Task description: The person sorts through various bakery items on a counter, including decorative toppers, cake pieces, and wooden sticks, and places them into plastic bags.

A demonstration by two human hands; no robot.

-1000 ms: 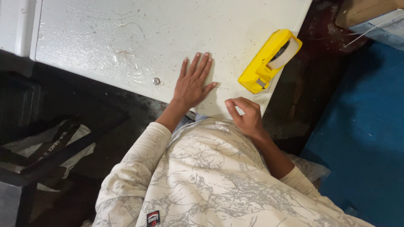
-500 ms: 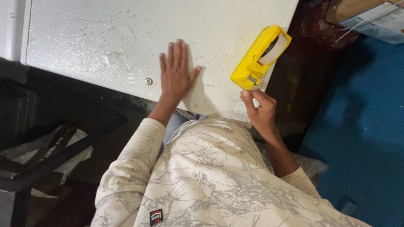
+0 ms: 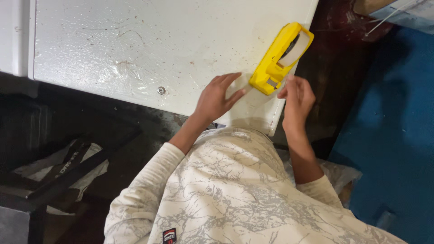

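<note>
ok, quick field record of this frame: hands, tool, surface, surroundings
left hand: flat on the white table, fingers toward the dispenser
right hand: at the table's corner, beside the dispenser's near end; contact unclear
tool: yellow tape dispenser, lying on the table near its right edge
floor: blue surface at right

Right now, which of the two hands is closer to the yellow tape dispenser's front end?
The right hand, fingertips almost touching the yellow tape dispenser; the left hand lies flat beside it.

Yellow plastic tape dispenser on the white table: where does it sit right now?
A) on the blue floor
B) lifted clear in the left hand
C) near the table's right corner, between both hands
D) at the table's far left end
C: the yellow plastic tape dispenser lies on the white table near its right corner, with the left hand and right hand at its near end.
</note>
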